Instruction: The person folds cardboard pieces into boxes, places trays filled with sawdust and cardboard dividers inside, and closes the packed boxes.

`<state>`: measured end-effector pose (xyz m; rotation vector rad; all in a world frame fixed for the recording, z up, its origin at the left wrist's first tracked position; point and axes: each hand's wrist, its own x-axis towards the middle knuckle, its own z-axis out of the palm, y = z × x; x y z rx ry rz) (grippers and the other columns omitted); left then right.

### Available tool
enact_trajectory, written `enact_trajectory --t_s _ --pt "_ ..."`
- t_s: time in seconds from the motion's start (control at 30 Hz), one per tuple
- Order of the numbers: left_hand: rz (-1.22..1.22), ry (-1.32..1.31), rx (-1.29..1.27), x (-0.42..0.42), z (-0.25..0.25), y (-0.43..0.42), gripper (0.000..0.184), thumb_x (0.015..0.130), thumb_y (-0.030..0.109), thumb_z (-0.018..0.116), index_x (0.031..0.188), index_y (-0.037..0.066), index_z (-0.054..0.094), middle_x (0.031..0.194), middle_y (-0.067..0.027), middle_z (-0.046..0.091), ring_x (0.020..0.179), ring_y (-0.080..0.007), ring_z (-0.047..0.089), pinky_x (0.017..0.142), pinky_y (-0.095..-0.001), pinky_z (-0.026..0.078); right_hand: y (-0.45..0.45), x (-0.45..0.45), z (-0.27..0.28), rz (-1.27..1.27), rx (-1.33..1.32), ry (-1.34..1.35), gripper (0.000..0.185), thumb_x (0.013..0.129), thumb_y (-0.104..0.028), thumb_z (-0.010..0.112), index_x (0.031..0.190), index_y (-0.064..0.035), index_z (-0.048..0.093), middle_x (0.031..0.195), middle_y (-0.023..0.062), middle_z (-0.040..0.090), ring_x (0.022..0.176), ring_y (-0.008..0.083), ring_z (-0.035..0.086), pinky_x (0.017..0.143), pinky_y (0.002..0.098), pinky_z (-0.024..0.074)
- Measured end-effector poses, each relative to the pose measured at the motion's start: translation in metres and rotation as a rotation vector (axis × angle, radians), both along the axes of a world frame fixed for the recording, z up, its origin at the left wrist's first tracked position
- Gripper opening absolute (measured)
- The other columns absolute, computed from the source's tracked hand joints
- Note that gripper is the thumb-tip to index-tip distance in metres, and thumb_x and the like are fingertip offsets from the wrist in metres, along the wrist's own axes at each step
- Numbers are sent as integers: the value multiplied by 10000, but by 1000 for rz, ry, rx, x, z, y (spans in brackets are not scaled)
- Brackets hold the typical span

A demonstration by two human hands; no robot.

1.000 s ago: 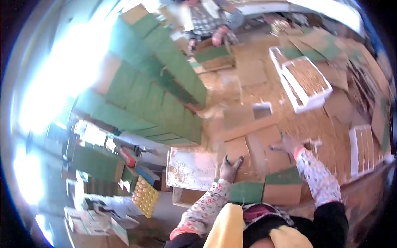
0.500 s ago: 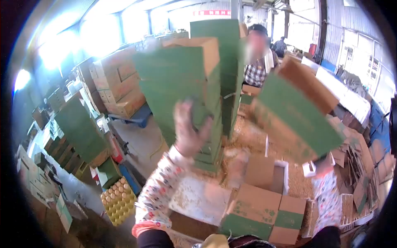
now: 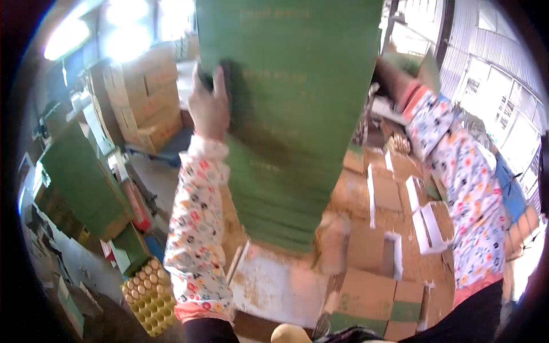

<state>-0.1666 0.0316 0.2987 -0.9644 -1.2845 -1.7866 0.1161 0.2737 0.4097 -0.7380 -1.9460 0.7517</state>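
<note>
A tall stack of green cartons (image 3: 297, 114) stands right in front of me. My left hand (image 3: 209, 111) is raised at the stack's left side, fingers upward around a small dark object that I cannot make out. A dark shadow falls on the green cardboard beside that hand. My right hand (image 3: 394, 80) reaches up at the stack's right edge; its fingers are hidden behind the cardboard. Green cardboard (image 3: 426, 71) shows just past this hand. Below lies a brown and green carton (image 3: 360, 294), near my body.
A yellow egg tray (image 3: 154, 314), partly filled with brown eggs, is at lower left. Brown cartons (image 3: 143, 97) are piled at the back left. White-edged boxes (image 3: 432, 226) and a brown cardboard flap (image 3: 366, 248) lie at right. A white panel (image 3: 274, 280) sits below the stack.
The green stack now looms closer and larger. The carton at my right hand is no longer seen whole; that arm has risen to the stack. My left hand has moved up and left.
</note>
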Motion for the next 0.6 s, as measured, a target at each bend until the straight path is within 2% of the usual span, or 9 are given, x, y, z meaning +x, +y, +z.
enact_trajectory --t_s 0.07,0.1,0.17,0.23,0.27,0.37,0.4,0.47,0.6 --pt "-289 -70 -47 -39 -15 4 424 883 308 463 1127 -36 506 952 -177 625 833 -317 598 764 -357 462 -26 -15 16 -47 153 -91 322 911 -187 440 1193 -33 454 1058 77 544 937 133 511 797 266 420" --pt "-674 -389 26 -52 -28 -10 438 899 354 434 1133 -7 515 1023 -142 604 905 -284 576 814 -338 447 -43 -20 22 -5 214 -115 315 911 -181 438 1187 -29 458 1037 75 553 915 124 520 778 258 428" --pt "-1034 -698 73 -59 -77 -31 492 909 439 385 1146 28 518 1098 -114 575 980 -254 547 872 -332 430 -46 -8 22 879 398 55 246 913 -176 431 1078 -17 519 910 84 574 798 140 559 666 259 453" --pt "-1022 -711 136 -69 -159 -43 529 903 467 383 1171 24 495 1116 -134 553 951 -269 538 873 -379 423 -63 10 4 545 510 -132 255 905 -182 445 1088 -18 514 926 86 571 814 147 556 682 263 449" --pt "-949 -699 146 -120 -272 -38 528 899 470 396 1163 26 504 1113 -116 555 946 -253 529 868 -377 418 -64 23 -5 408 541 -218 261 901 -185 451 1092 -19 512 935 88 569 822 151 555 690 265 447" --pt "-669 -1418 -154 -42 -429 -54 633 870 524 428 1240 11 439 1202 -91 506 1073 -221 470 950 -338 339 -49 65 -38 165 570 -454 279 889 -194 472 1106 -20 504 960 91 564 846 162 551 714 270 441" --pt "-635 -1495 -151 -6 -459 -54 627 872 532 410 1237 24 447 1199 -109 511 1084 -246 465 943 -347 341 -43 78 -48 110 572 -517 287 885 -196 478 1111 -21 501 968 93 563 854 166 550 721 272 439" --pt "-637 -1514 134 43 -514 -23 518 871 491 432 1134 52 518 1075 -81 574 838 -207 531 734 -328 458 -28 95 -69 37 569 -609 302 878 -202 492 1120 -22 496 985 95 560 869 173 547 737 275 435" --pt "-477 -1464 49 79 -523 55 516 876 485 426 1144 52 510 1097 -90 564 887 -217 523 768 -335 446 -3 95 -96 4 594 -732 337 862 -214 519 1139 -25 486 1018 100 553 901 188 541 769 282 427"
